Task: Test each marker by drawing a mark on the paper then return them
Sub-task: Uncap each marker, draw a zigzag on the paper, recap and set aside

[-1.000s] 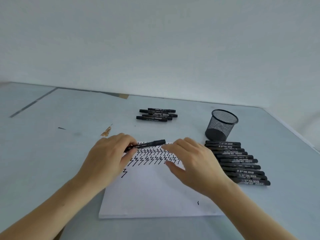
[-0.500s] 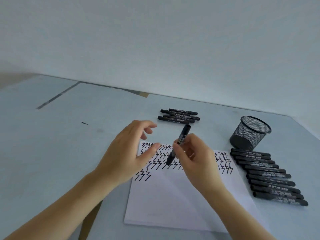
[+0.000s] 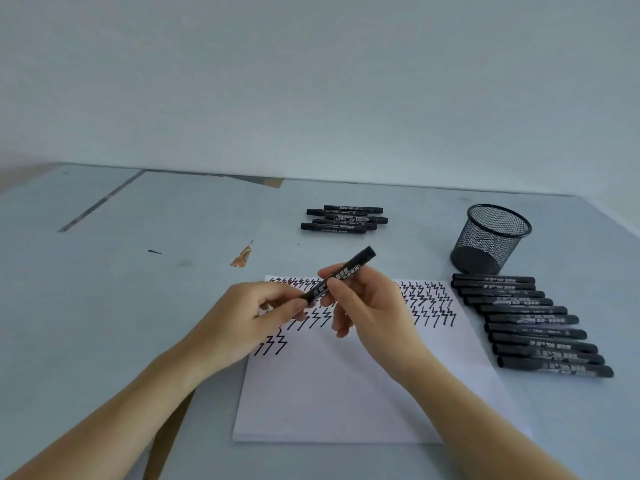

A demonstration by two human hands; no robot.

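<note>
A black marker (image 3: pixel 349 269) is held tilted above the white paper (image 3: pixel 339 393), its far end pointing up and right. My right hand (image 3: pixel 367 306) pinches its barrel near the middle. My left hand (image 3: pixel 249 317) grips the marker's lower left end between thumb and fingers. The upper part of the paper carries rows of black zigzag marks (image 3: pixel 429 306), partly hidden by both hands. A row of several black markers (image 3: pixel 526 323) lies right of the paper. A smaller group of several markers (image 3: pixel 343 219) lies beyond the paper.
A black mesh pen cup (image 3: pixel 488 239) stands at the right, behind the marker row. The grey table (image 3: pixel 104 289) has a brown chipped spot (image 3: pixel 241 258) and a small dark mark (image 3: pixel 154 251) at the left. A wall rises behind the table.
The marker passed from my left hand to my right, which lifted it over the paper. My left hand, open half a second ago, now grips the marker's lower end.
</note>
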